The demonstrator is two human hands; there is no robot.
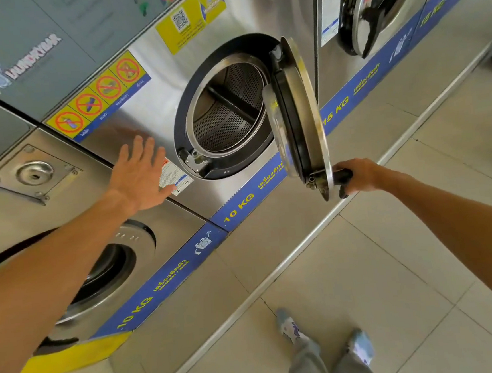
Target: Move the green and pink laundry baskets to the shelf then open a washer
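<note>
Far left, a closed washer [104,276] sits low in the row, its round door partly hidden behind the person's left forearm, with a steel coin-lock plate [34,173] above it. Moving along, the left hand [140,177] is up against the steel front of the middle washer [150,126], fingers straight and spread, palm towards the panel just beside a small white label [175,177]; whether it presses on the metal or hovers just off it I cannot tell. Above that hand runs a yellow strip of prohibition stickers [97,95], and higher still a yellow QR sticker [183,28]. Now the centre: the middle washer stands open, the perforated drum [229,107] bare and in plain sight inside its dark ring. The door [298,116] is swung out on its right-side hinge, edge-on to the camera. At its lower rim, the right hand [357,176] is wrapped round the black door handle [343,179], fingers curled tight on it. A blue band reading 10 KG [240,206] runs along the base. Further right, a larger washer [378,11] shows its door too, above a 15 KG mark. Down on the pale tiled floor [364,265], the person's two patterned shoes [290,328] point at the machines. No laundry baskets are in view.
</note>
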